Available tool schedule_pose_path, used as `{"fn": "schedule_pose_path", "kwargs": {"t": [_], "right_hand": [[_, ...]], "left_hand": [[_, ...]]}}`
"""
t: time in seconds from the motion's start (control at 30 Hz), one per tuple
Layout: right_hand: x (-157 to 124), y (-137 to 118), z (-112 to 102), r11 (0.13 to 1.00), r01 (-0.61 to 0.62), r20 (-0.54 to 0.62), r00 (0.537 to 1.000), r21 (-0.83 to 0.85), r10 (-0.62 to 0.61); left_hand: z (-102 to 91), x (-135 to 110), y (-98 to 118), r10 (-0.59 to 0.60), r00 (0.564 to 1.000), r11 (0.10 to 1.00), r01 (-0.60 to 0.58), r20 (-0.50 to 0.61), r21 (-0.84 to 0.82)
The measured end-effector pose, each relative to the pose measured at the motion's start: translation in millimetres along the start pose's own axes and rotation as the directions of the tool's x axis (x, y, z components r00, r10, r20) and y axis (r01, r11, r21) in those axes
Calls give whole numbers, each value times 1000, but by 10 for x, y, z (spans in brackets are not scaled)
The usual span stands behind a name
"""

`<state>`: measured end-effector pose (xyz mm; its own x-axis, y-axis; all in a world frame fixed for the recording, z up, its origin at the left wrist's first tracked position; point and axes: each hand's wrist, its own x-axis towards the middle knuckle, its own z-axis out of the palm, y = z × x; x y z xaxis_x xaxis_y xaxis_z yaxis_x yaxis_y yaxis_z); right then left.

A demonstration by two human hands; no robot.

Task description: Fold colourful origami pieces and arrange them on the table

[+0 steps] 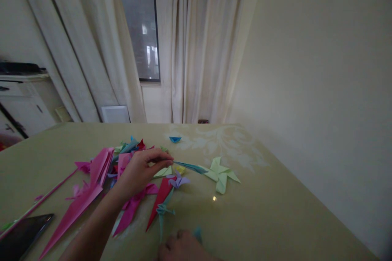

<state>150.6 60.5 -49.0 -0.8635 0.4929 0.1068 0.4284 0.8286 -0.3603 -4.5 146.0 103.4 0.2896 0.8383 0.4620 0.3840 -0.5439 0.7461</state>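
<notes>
My left hand (pixel 148 167) reaches over the table from the lower left, thumb and fingers pinched on one end of a narrow teal folded paper (pixel 191 167). Its far end points right, towards a pale green paper pinwheel (pixel 221 176). At the bottom edge, my right hand (pixel 183 246) has its fingers curled; a bit of teal paper (pixel 198 234) shows beside them, partly hidden. Between the hands lie a teal paper crane (pixel 163 209), a red folded paper (pixel 159 199) and a lilac paper crane (pixel 179 181).
Several pink folded papers (pixel 88 187) lie to the left, with more colored origami heaped behind my left wrist. A blue paper boat (pixel 175 139) is farther back. A dark phone-like slab (pixel 26 234) and a thin pink stick (pixel 45 197) lie at left. A wall (pixel 321 110) borders the table's right side.
</notes>
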Motion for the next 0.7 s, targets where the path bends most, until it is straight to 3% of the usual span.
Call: {"fn": "schedule_pose_path", "kwargs": {"t": [0.03,0.07,0.13,0.17,0.23,0.3,0.37,0.47,0.53,0.7], "right_hand": [[-42,-46,-142,992,-32,-7,999,-118,31],[-117,-105,-358,983,37,33,999,-182,-32],[-339,-229,-943,957,58,-139,985,-286,-102],[-466,-279,-1261,962,46,-275,953,-270,-123],[-699,-329,-1822,977,-110,-506,862,-182,3],[-852,-303,-2171,963,-221,-631,772,-157,74],[-913,-236,-2291,949,-276,-639,760,-153,118],[-895,-160,-2238,954,-277,-546,820,-116,172],[-867,-158,-2191,962,-264,-513,837,-72,191],[-866,-204,-2214,969,-247,-493,845,-15,208]], "left_hand": [[-15,0,24,31,1000,999,-31,1,12],[-29,-4,48,63,998,998,-63,12,22],[-48,-25,96,114,991,993,-117,70,30],[-49,-41,121,131,986,991,-134,105,26],[-28,-81,182,146,978,989,-149,151,12],[20,-121,257,138,980,990,-137,143,-15],[76,-154,341,134,986,990,-131,98,-44],[138,-182,456,217,976,976,-217,6,-35],[154,-191,512,299,953,954,-299,-46,10],[168,-202,579,413,909,910,-410,-52,61]]}}
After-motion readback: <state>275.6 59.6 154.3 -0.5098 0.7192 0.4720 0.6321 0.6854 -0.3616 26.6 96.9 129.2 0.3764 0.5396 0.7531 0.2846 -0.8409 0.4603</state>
